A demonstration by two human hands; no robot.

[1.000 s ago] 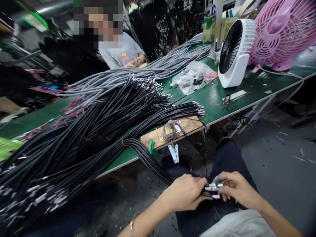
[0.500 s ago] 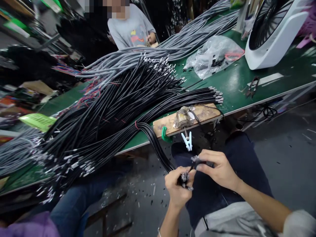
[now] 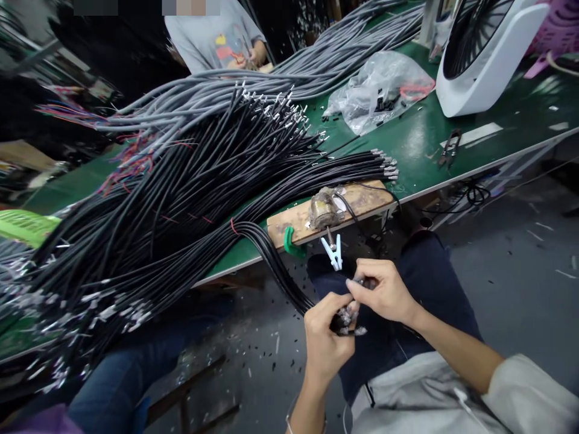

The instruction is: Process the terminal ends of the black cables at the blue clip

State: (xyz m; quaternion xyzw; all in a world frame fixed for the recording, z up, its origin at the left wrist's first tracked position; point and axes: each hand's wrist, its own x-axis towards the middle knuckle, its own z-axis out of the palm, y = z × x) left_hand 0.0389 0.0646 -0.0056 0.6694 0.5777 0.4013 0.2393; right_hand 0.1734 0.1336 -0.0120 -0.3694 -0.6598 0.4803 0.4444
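My left hand (image 3: pixel 329 330) is closed around the end of a bundle of black cables (image 3: pixel 284 274), whose stripped, silvery ends (image 3: pixel 348 318) poke out past the fingers. That bundle curves down over the table edge from a red tie. Just above it, my right hand (image 3: pixel 382 289) pinches the end of one cable between thumb and fingers; the fingers partly hide it. Beyond both hands, a light blue clothespin-like clip (image 3: pixel 333 253) sits on the shaft of a small motor (image 3: pixel 324 210), which is mounted on a wooden board (image 3: pixel 294 224) at the table edge.
A large pile of black cables (image 3: pixel 190 175) covers the green table (image 3: pixel 416 144), with grey cables (image 3: pixel 217 90) behind. A green clamp (image 3: pixel 292 243) grips the board. Snips (image 3: pixel 450 149), a plastic bag (image 3: pixel 362 99) and a white fan (image 3: pixel 493 66) lie rightward. A co-worker (image 3: pixel 217 39) sits opposite.
The view has shifted, so the table and its things appear farther left and slightly higher. My right hand's fingers have moved closer to the left hand, over the cable end.
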